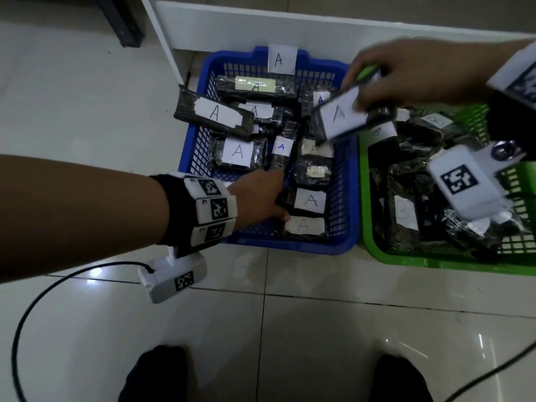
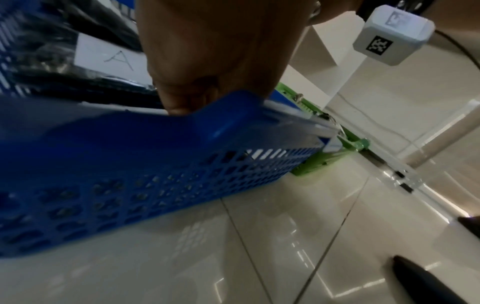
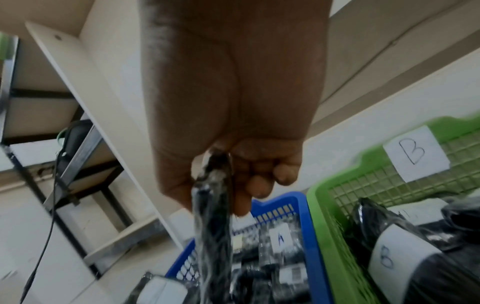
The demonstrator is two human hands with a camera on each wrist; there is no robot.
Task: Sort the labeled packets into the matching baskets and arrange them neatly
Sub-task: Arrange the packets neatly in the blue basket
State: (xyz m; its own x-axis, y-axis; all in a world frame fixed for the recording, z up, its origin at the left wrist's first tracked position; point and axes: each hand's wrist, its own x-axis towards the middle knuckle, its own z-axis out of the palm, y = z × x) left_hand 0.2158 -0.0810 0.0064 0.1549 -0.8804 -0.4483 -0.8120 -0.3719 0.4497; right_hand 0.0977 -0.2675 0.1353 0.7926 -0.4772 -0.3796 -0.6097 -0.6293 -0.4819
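Observation:
The blue basket [image 1: 290, 246] carries an A tag [image 1: 282, 59] and holds several black packets with A labels. One A packet [image 1: 214, 114] lies across its left rim. My left hand [image 1: 280, 195] reaches into the basket's near side; thumb and fingers pinch the left end of an A packet [image 1: 311, 201]. My right hand [image 1: 362, 94] grips another A packet [image 1: 339, 114] in the air above the blue basket's right rim. In the right wrist view this packet [image 3: 213, 236] hangs edge-on from the hand [image 3: 228, 185]. The green basket [image 1: 374, 250] with a B tag [image 3: 415, 153] holds B packets.
Both baskets stand side by side on a tiled floor against a white shelf board [image 1: 290, 27]. A black cable [image 1: 29, 309] loops on the floor at the left. My two feet [image 1: 156, 375] stand near the bottom edge. A dark rack leg [image 1: 124, 21] stands at the back left.

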